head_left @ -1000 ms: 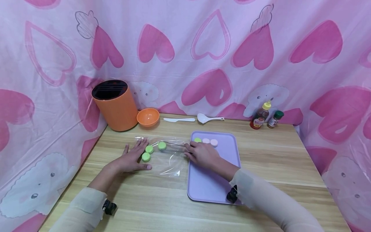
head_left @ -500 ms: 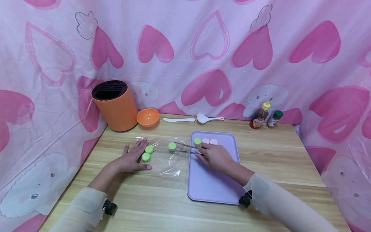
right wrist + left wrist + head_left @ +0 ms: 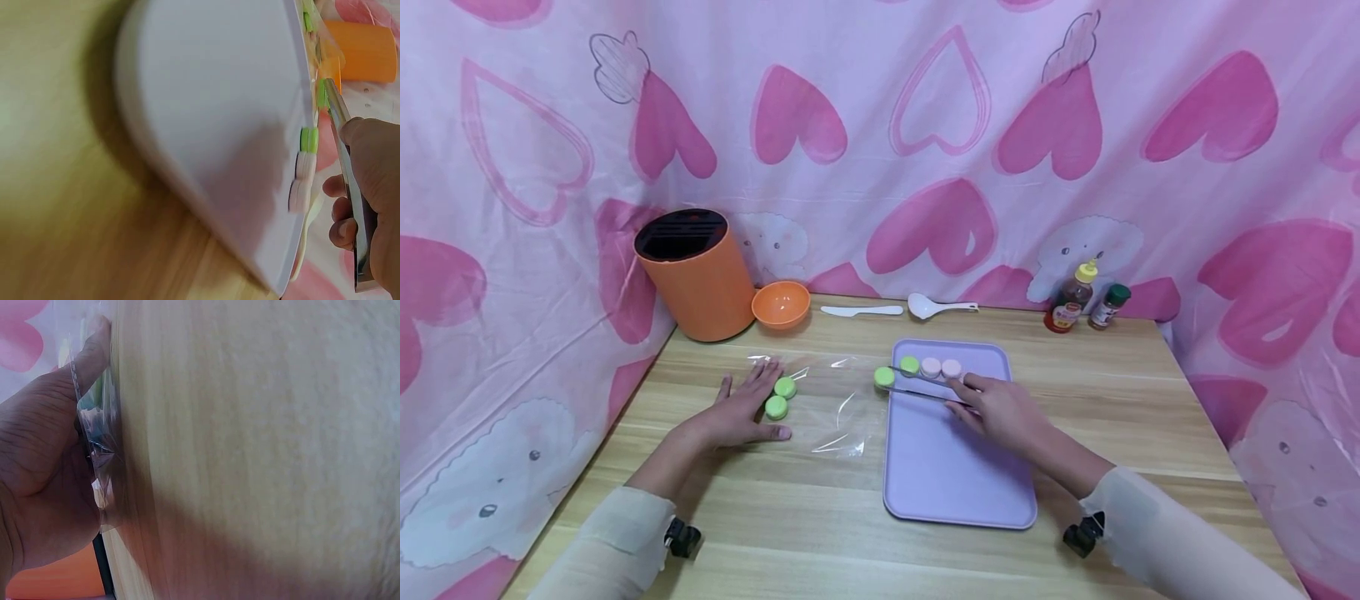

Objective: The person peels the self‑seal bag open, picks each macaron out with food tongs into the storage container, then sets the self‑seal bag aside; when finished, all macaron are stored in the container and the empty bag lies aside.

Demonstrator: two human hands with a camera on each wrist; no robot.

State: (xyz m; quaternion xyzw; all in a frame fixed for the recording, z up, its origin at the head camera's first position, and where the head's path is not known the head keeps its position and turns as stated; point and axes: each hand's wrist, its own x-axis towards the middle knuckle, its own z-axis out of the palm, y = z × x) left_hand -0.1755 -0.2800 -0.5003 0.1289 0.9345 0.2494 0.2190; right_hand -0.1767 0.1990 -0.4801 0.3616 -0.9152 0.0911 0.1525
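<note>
My left hand lies flat with spread fingers on the left edge of a clear plastic bag. Two green macarons rest beside its fingertips at the bag. In my right hand is a pair of metal tongs, pointing left. Between the tips of the tongs sits another green macaron, held at the left edge of the purple tray. Along the tray's far side stand one green macaron and two pink macarons in a row.
Behind the bag are an orange knife block, an orange bowl, a white knife and a white spoon. A yellow-capped sauce bottle and a green-capped jar stand at the back right, before a pink curtain.
My right hand has drawn the tongs to the right, carrying a green macaron from over the bag to the tray's left edge. The left hand has stayed in place.
</note>
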